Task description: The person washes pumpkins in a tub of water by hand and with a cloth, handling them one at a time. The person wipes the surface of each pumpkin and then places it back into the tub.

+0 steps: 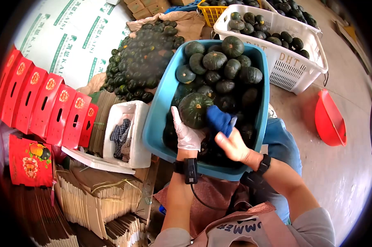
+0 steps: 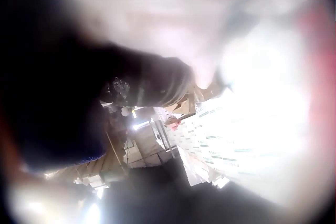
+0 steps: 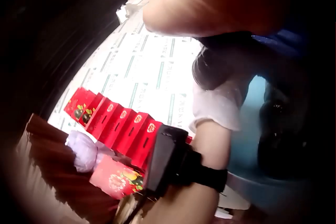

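In the head view a dark green squash point(image 1: 195, 110) is held by the left hand point(image 1: 188, 132), which wears a thin whitish glove, its thumb along the squash's left side. The bare right hand point(image 1: 234, 145) grips a blue cloth point(image 1: 221, 120) at the squash's right side. Both are over a blue tub point(image 1: 152, 129) filled with similar squashes. In the right wrist view the gloved left hand point(image 3: 216, 106) is beneath the squash point(image 3: 212, 66). The left wrist view is blurred, with part of the squash point(image 2: 157, 79) visible.
White crates of squashes point(image 1: 290, 68) stand behind the tub, and a squash pile point(image 1: 138, 61) lies on a cloth to the back left. A foam box point(image 1: 140, 152), red cartons point(image 1: 42, 107) and stacked cardboard point(image 1: 77, 197) are on the left. A red basin point(image 1: 330, 119) sits right.
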Available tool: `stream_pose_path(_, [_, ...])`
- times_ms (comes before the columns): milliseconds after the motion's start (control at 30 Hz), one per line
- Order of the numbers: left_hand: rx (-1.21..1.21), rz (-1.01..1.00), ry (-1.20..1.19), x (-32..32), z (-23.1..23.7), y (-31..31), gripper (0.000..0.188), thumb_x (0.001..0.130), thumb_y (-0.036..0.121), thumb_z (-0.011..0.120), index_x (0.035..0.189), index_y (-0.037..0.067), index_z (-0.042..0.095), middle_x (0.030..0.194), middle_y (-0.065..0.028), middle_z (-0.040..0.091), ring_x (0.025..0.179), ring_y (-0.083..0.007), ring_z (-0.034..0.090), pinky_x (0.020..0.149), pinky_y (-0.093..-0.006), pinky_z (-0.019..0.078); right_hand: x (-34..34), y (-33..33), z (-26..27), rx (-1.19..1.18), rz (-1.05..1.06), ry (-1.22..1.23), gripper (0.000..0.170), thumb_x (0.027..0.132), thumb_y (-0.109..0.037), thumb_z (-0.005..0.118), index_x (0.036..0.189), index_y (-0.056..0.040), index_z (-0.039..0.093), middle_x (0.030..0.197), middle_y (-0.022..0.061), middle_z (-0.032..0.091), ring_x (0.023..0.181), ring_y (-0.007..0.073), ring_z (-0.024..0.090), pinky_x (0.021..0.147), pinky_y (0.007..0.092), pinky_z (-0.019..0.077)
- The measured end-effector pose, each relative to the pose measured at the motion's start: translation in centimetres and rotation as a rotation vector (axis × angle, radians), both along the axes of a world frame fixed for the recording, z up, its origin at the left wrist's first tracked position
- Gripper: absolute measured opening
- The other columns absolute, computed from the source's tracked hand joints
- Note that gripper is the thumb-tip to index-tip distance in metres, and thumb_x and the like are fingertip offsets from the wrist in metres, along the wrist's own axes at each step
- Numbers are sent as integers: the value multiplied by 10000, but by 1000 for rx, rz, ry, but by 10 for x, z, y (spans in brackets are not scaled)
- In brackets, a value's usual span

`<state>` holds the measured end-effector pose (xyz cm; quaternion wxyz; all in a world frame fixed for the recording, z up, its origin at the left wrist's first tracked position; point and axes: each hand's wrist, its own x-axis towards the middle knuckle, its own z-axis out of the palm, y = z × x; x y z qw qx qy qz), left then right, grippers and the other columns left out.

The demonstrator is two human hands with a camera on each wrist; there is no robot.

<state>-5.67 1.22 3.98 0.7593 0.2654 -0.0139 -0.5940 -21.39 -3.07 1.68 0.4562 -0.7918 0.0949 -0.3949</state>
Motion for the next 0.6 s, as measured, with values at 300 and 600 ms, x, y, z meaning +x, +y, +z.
stream_pose_path(300, [30,100,-280,-18,-34,-8,542,947,476,449,1239,35,571,1221,-109,609,1108,-265,583,998,-404,441,15,-10,-13,-389,-164,158,457,951,-351,474,1220,10,548,1277,239,520,1234,408,448,1064,473,310])
stream_pose_path(600, [-32,101,-807,-48,-31,8,465,852,82,605,1310,66,521,1270,-55,522,1159,-172,490,1014,-293,391,45,-55,-23,1121,-328,-88,465,835,-422,627,894,35,687,800,113,685,752,146,628,700,305,480])
